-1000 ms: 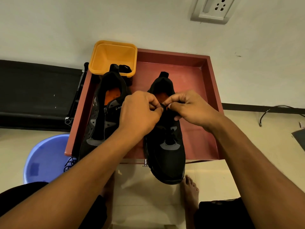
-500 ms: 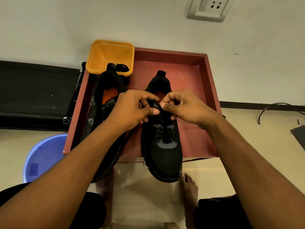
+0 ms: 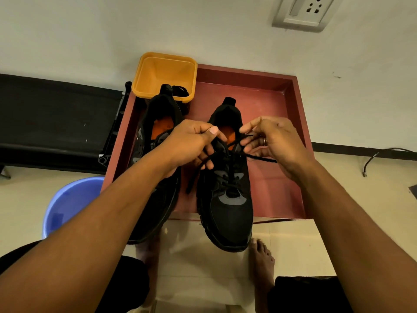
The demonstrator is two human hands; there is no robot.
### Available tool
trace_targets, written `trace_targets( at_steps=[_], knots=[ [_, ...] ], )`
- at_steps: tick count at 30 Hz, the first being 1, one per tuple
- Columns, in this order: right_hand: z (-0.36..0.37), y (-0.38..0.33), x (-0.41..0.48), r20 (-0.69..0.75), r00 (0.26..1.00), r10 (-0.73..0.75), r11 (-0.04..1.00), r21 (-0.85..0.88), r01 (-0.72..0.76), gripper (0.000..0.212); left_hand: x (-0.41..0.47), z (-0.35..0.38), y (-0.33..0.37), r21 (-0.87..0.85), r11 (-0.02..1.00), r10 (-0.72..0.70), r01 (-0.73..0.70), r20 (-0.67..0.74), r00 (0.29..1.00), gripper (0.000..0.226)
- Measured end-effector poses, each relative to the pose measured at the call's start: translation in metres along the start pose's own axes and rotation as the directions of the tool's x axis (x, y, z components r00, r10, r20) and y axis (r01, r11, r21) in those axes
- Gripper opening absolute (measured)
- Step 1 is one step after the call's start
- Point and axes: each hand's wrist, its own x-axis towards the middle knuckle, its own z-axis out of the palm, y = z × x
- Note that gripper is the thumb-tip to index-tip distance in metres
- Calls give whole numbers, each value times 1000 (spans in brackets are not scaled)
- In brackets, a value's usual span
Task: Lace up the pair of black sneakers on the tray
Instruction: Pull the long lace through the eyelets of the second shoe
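Observation:
Two black sneakers with orange insoles lie on a red tray, toes toward me and hanging over its front edge. The right sneaker has a black lace threaded up its eyelets. My left hand pinches one lace strand above the tongue; a loose end hangs down beside the shoe. My right hand pinches the other strand, and its end sticks out to the right over the tray. The left sneaker lies under my left forearm, mostly hidden.
A yellow tub with something black inside stands at the tray's back left corner. A blue bucket sits on the floor at the left, beside a black bench. My bare feet are below the tray. A wall socket is up right.
My hands have drawn apart from the middle of the right sneaker. Each now pulls a lace strand outward, so the loose ends are visible.

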Motion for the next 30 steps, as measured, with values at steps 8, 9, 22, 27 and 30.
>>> trace_targets(
  at_steps=[8,9,22,27,30],
  knots=[
    [3,3,2,146,962,-232,879,-392,272,5,1,-3,0,48,999,19,-17,-37,999,46],
    [1,3,2,122,962,-245,877,-396,273,4,2,-4,0,44,999,15,-13,-39,999,47],
    [-11,0,-3,176,948,-266,855,-412,317,5,3,-6,1,6,999,-35,35,5,999,54],
    [-41,0,1,77,969,-234,851,-466,242,11,5,-7,0,19,999,-42,42,11,999,57],
    [-36,5,-1,169,969,-180,860,-451,239,8,6,-7,1,18,999,-40,39,17,999,57]
  ],
)
